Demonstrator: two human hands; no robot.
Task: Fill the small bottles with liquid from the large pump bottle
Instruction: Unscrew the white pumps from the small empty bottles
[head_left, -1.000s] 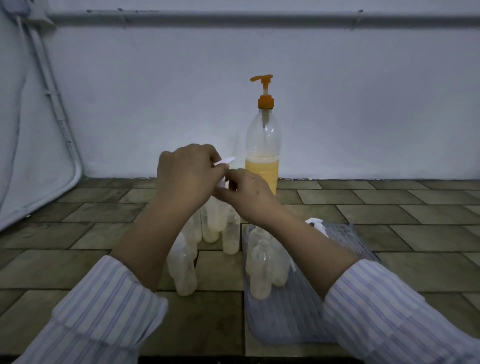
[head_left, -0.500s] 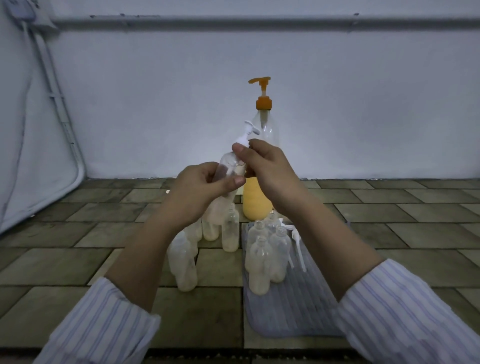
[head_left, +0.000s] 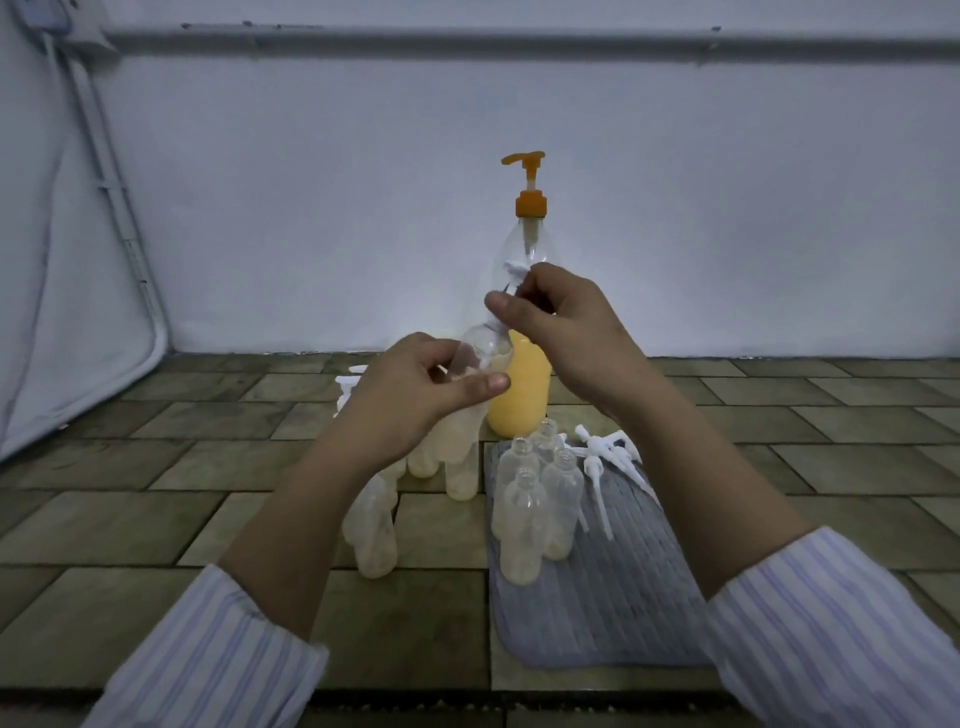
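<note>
The person's left hand (head_left: 415, 395) is gripping a small clear bottle (head_left: 480, 351), fingers and thumb curled round its body, and holding it tilted in the air directly in front of the large pump bottle (head_left: 522, 332). The right hand (head_left: 561, 332) is pinching a white spray cap (head_left: 514, 270) between thumb and fingertips, just above the small bottle's neck; its dip tube appears to be running down into the neck.

Risks noted: the held bottle is leaning and carrying pale liquid, so liquid could be spilling if the tilt increases while the cap is not seated. A dip tube catching on the neck could be flicking drops. The hands are working close to the pump bottle, and a knock could topple it onto the open bottles below.

Condition of items: the pump bottle is clear, roughly one-third full of yellow-orange liquid, with an orange pump head. Uncapped small bottles (head_left: 540, 493) are standing on a grey ribbed mat (head_left: 613, 597) just in front of the pump bottle, loose spray caps (head_left: 605, 457) lying beside them. Further small bottles (head_left: 374, 525) with pale liquid are standing front-left of it on the tiled surface (head_left: 130, 519).
</note>
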